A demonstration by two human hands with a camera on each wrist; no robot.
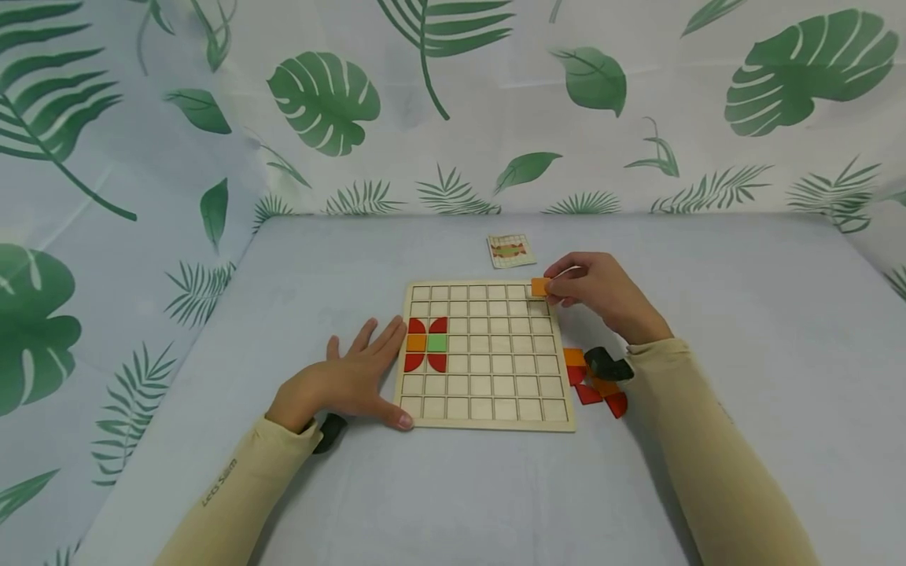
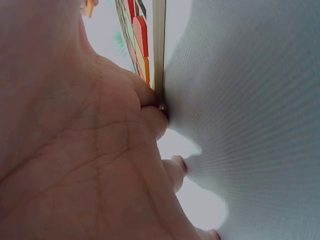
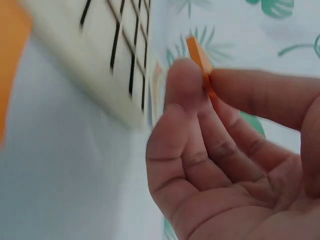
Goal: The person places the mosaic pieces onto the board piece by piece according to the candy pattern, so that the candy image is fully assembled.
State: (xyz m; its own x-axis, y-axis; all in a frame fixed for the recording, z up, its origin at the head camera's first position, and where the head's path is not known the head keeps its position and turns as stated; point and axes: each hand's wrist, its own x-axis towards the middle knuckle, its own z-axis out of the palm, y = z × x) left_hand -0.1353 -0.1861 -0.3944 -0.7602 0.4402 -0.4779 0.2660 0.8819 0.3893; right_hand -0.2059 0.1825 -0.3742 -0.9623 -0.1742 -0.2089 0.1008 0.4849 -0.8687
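A pale wooden grid board (image 1: 493,386) lies on the table. My left hand (image 1: 338,383) is spread flat along its left side, fingertips and thumb touching the edge. At the board's far right corner my right hand (image 1: 602,292) pinches an orange square tile (image 1: 539,287) between thumb and fingers; the right wrist view shows this tile (image 3: 197,54) edge-on. On the board's left columns sit an orange square (image 1: 416,343) and a green square (image 1: 437,343), with red quarter-round tiles (image 1: 415,362) above and below them.
A small pattern card (image 1: 511,251) lies just beyond the board. Right of the board is a loose pile of orange tiles (image 1: 574,357) and red tiles (image 1: 588,394), partly hidden by the dark wrist camera (image 1: 609,365). A leaf-print cloth (image 1: 467,118) hangs behind the table.
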